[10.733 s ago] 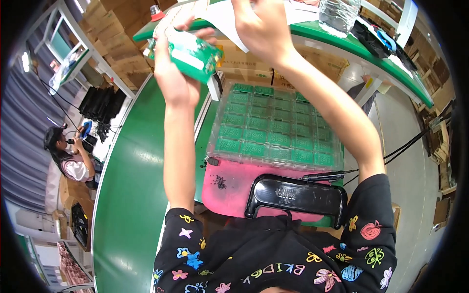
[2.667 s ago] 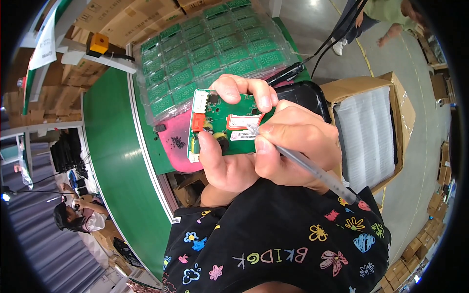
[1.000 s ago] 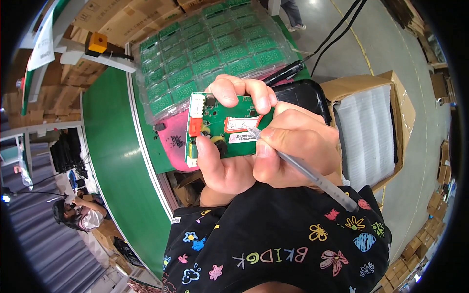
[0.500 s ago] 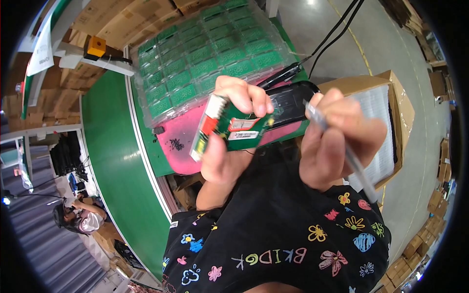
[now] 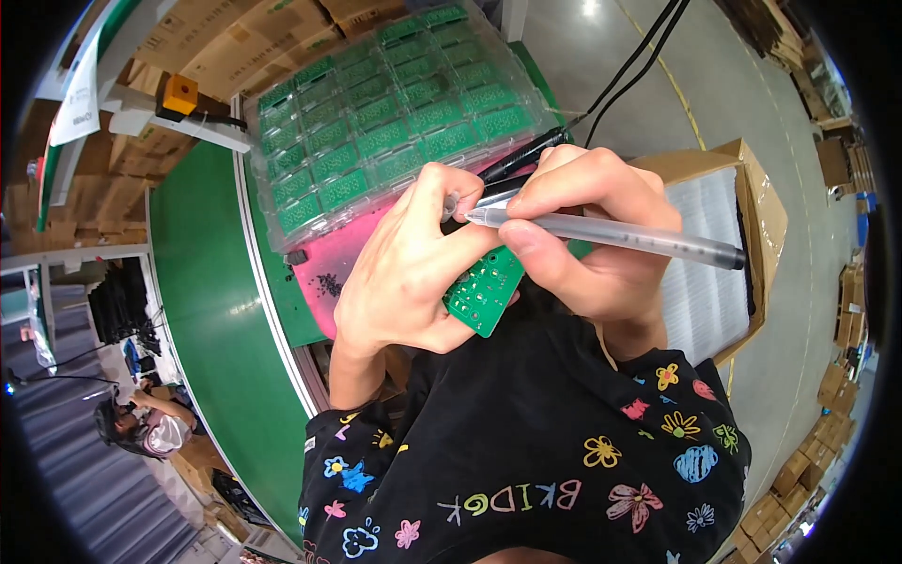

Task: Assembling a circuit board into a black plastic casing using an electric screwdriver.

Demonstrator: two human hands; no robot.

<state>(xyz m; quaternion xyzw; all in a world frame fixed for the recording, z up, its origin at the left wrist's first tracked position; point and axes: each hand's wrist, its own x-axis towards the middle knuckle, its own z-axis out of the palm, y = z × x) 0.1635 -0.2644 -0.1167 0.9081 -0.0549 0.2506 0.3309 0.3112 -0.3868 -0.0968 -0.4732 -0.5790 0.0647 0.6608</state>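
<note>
My left hand (image 5: 395, 268) is closed around a green circuit board (image 5: 484, 296), whose lower corner with small solder points sticks out below the fingers. A small clear piece (image 5: 450, 205) shows at its curled index finger; whether it is a pen cap I cannot tell. Pinched in my right hand (image 5: 597, 193) is a pen (image 5: 620, 233) with a translucent barrel and a dark end. Its tip points left, close to the left fingers. Most of the board is hidden behind my left hand.
Beyond my hands, a clear tray (image 5: 272, 226) of several green boards overlaps a pink mat (image 5: 362, 226). Small black bits (image 5: 327, 285) lie there. A black tool (image 5: 526, 155) has cables behind it. Right: a carton (image 5: 772, 216) with white sheets. Left: a green belt (image 5: 207, 282) and another person (image 5: 169, 423).
Both hands have come together. The board has turned from its labelled face to the soldered side, and the pen has swung to lie nearly level, tip toward my left hand.
</note>
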